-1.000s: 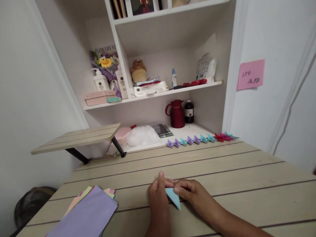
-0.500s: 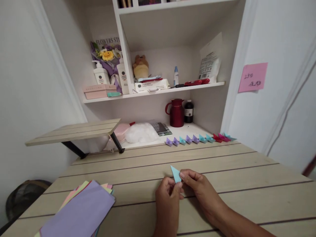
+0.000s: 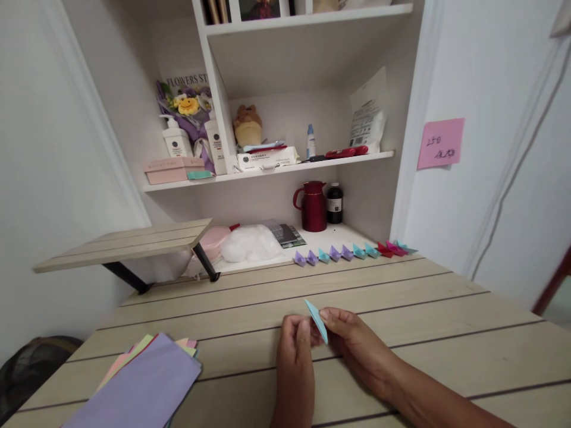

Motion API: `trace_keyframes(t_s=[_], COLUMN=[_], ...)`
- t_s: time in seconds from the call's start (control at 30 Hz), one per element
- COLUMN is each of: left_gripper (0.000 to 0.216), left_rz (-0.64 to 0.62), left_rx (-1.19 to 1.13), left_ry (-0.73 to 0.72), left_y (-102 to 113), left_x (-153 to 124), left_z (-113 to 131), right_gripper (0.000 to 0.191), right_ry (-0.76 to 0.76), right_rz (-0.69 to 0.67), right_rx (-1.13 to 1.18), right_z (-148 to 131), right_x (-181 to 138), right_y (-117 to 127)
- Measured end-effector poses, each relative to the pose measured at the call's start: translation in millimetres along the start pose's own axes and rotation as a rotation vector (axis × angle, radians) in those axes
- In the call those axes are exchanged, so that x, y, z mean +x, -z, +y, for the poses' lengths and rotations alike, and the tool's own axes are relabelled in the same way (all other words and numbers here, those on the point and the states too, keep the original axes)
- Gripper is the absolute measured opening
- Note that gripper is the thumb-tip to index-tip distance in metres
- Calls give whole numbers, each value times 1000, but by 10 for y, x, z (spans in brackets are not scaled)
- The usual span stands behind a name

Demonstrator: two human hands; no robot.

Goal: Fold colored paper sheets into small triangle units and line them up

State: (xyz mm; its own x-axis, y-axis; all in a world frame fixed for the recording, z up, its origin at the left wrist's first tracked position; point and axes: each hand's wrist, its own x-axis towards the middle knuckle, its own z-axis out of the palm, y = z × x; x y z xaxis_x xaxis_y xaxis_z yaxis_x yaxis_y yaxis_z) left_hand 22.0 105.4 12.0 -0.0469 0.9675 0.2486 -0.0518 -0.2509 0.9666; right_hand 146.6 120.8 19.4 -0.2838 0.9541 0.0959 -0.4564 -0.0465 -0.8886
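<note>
A small folded piece of light blue paper (image 3: 316, 320) is pinched between both my hands just above the wooden table (image 3: 401, 309). My left hand (image 3: 295, 348) grips it from the left with fingers closed. My right hand (image 3: 350, 337) pinches its right edge with thumb and fingers. The paper stands on edge, its point aimed up and away from me.
A stack of coloured paper sheets (image 3: 143, 386), purple on top, lies at the near left. A row of several small folded paper boats (image 3: 352, 252) lines the table's far edge. A raised wooden shelf board (image 3: 125, 244) juts out at left. Behind it are a red jug (image 3: 313, 206) and white shelves with bottles.
A second ago the blue paper pointed down toward me between my hands; it has been turned over so its tip points up and away. The view shifted slightly.
</note>
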Motion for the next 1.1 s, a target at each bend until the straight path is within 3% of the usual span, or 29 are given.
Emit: trace_keyframes(t_s=[0.17,0.8,1.1], left_gripper=[53,41,29], left_rz=[19,-99,-53], left_rx=[-94,-70,-16], left_ry=[47,37,35], left_y=[34,39,25], left_x=[44,63,68], left_z=[-105,-17,-77], right_gripper=[28,27,24], right_ry=[-27,-50,-42], right_rz=[-56,-134,-57], right_rx=[37,-7,-70], right_z=[-26,-7,43], right_x=[-15,-1,-5], right_y=[9,56,73])
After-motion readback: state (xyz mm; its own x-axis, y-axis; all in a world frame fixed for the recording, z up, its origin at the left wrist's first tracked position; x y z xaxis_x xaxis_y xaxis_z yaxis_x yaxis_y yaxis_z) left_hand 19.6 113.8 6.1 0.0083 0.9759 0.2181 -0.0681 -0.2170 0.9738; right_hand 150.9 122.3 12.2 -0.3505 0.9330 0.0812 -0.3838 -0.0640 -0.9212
